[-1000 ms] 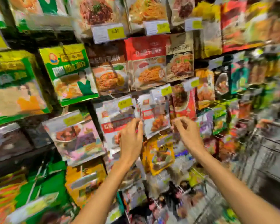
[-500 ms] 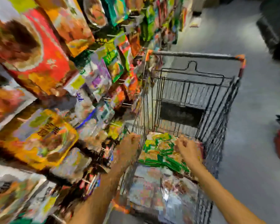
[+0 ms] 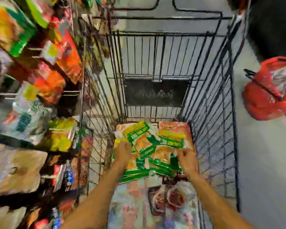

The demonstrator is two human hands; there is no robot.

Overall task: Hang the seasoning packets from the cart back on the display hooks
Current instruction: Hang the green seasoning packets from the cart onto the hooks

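A wire shopping cart [image 3: 210, 103] stands in front of me, and a pile of green and yellow seasoning packets [image 3: 153, 146] lies in its far end. Both my hands reach down into it. My left hand [image 3: 122, 152] sits with curled fingers at the pile's left edge. My right hand [image 3: 186, 158] hovers with curled fingers over the pile's right side. The blur hides whether either hand grips a packet. Paler packets [image 3: 139, 204] cover the near part of the cart floor. The display hooks with hanging packets [image 3: 56, 66] run along the left.
A red basket [image 3: 269, 90] sits on the grey floor to the right of the cart. The display wall presses close against the cart's left side. A dark plastic flap [image 3: 155, 92] hangs on the cart's far wall.
One second ago both hands were up at the hanging packets on the display. I have turned to the cart, and both hands have dropped onto the green packet pile.
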